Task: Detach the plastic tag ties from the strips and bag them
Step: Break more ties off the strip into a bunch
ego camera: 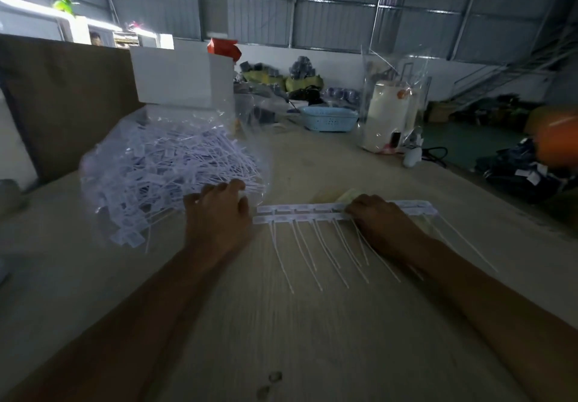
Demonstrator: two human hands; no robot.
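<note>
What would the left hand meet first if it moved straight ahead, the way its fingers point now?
Most likely the clear bag of detached ties. The left hand points up and away, with its fingertips already at the heap's near edge; whether they touch it is unclear.

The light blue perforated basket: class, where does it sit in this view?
In the head view the light blue basket sits at the table's far edge, right of centre, between the clear bag of detached ties and a white container.

A pale blue perforated basket (328,118) was set far back on the wooden table (312,323), with a white box (184,76) to its left and a white cylindrical container (389,114), wrapped in clear plastic, to its right. A brown board (65,101) was propped at left.
</note>
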